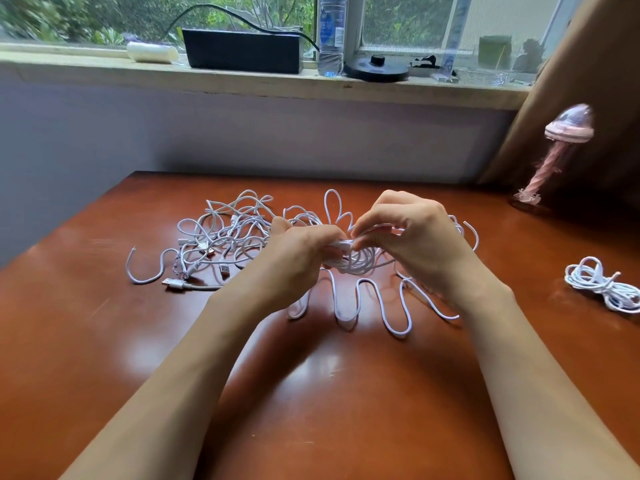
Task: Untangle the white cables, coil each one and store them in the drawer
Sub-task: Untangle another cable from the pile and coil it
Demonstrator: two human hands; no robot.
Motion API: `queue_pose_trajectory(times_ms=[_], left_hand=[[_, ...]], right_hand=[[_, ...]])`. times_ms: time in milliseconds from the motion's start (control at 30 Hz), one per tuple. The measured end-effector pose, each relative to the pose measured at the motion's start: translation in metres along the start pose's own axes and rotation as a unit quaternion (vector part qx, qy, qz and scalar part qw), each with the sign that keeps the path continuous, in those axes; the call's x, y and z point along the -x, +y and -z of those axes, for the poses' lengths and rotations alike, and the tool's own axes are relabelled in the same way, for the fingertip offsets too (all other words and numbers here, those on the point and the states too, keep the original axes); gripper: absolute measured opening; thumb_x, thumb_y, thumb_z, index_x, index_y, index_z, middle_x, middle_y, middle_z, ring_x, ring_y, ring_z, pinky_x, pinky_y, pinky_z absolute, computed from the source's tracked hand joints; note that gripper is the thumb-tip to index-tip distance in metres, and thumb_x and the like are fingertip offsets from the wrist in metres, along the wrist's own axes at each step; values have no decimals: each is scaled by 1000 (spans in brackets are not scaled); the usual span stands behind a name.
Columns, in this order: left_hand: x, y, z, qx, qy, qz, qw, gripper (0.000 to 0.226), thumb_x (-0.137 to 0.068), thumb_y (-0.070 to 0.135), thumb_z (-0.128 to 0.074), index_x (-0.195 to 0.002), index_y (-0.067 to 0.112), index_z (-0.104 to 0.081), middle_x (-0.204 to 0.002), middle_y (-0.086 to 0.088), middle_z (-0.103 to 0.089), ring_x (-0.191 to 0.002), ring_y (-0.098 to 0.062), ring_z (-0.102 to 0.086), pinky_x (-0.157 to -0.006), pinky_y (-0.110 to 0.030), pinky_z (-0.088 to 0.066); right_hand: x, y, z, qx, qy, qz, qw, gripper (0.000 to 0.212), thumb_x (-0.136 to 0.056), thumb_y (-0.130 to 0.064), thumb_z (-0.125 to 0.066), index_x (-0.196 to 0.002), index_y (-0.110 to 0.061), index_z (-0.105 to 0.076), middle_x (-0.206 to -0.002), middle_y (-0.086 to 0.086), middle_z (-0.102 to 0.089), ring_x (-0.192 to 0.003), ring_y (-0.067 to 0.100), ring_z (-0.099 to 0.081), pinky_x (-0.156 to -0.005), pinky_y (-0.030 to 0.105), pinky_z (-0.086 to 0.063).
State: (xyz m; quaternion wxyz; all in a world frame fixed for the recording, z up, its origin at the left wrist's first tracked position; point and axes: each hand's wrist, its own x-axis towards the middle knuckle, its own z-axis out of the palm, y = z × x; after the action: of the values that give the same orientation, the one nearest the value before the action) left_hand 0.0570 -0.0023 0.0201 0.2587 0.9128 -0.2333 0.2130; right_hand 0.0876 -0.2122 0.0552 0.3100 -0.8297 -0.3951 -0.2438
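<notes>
Where the two hands meet: a half-wound coil (360, 263) of white cable, held just above the table at the centre of view.
Left hand (294, 258): fingers curled round the coil's left side, gripping it; back of the hand toward the camera.
Right hand (415, 244): thumb and forefinger pinch the cable at the top of the coil; the other fingers arch above it.
Hands, relation: close together, fingertips almost meeting over the coil.
Loose length (367, 299): white cable lying in wavy loops on the table, beneath and in front of the hands; it appears to run from the coil.
Tangle (225, 237): heap of white cables on the table, left of and behind the left hand; strands cross one another; the number of cables cannot be told.
USB plug (173, 283): silver connector at the tangle's near-left edge, flat on the table.
Finished bundle (602, 285): white cable gathered in loops, lying well apart at the table's right edge.
Table (311, 393): glossy red-brown wood, set against a pale wall.
Windowsill (242, 83): above the wall; bears a black box (242, 51), a clear water bottle (331, 36) and a white roll (152, 51).
Pink lamp (554, 157): upright at the table's far right corner, beside a brown curtain (595, 81).
</notes>
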Motion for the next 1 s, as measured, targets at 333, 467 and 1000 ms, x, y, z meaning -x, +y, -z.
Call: queue_pose_trajectory(times_ms=[333,467,1000], left_hand=[[1,13,-6,56,-40,-24,997,37,-97,-7,-48,-103,26,-65,-87,11,-74,-87,-13,-65,-96,-41,-26],[-1,8,-7,77,10,-44,996,25,-97,-2,-52,-97,21,-64,-75,13,-67,-74,-21,-63,-92,-54,-40],[-1,32,1,222,114,28,968,17,-97,-9,-46,-93,1,-59,-74,16,-61,-64,4,-56,-62,-10,-38]], right_hand=[[-1,0,5,2,9,11,1000,18,-83,-37,-75,-88,-21,-81,-83,-6,-70,-76,17,-65,-70,40,-54],[1,1,4,-39,10,-12,999,13,-87,-27,-73,-92,-17,-80,-83,-12,-68,-77,1,-65,-72,19,-48],[3,2,-6,-108,0,-69,992,18,-97,-9,-64,-91,-21,-75,-73,-2,-64,-68,14,-57,-65,34,-46]])
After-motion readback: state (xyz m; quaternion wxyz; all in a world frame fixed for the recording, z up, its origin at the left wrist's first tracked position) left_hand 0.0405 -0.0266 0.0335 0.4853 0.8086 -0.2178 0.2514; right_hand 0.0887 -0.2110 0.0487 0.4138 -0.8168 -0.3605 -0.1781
